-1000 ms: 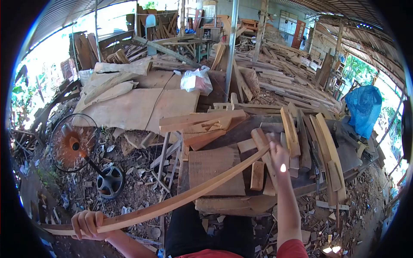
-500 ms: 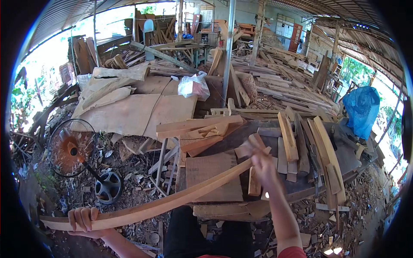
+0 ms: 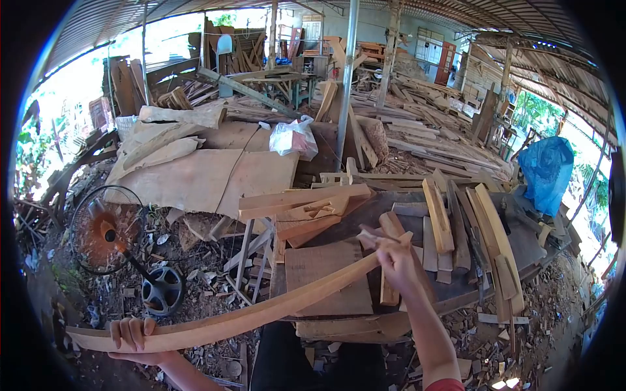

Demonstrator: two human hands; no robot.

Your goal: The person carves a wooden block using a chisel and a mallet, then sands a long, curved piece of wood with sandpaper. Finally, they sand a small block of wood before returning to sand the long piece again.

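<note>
A long, curved wooden beam [image 3: 228,317] slants across in front of me, its far end over the workbench. Near its left end, my left hand [image 3: 134,335] is wrapped round it, fingers over the top and thumb below. At the far right end, my right hand [image 3: 399,264] is closed on a small brown piece [image 3: 377,236] that sticks out to the left above the beam. Its kind is too small to make out. Under the beam's far part lies a flat brown board [image 3: 326,277] on the bench.
Stacked wood pieces [image 3: 303,208] sit at the bench's back left; cut lengths [image 3: 438,215] and curved pieces [image 3: 499,241] lie at right. A standing fan [image 3: 107,228] is on the littered ground at left. A metal post [image 3: 345,85] rises behind the bench. A blue plastic sheet [image 3: 548,173] hangs at right.
My right hand, blurred before, now shows clearly at the beam's far end, slightly lower. The beam and my left hand have shifted slightly to the right.
</note>
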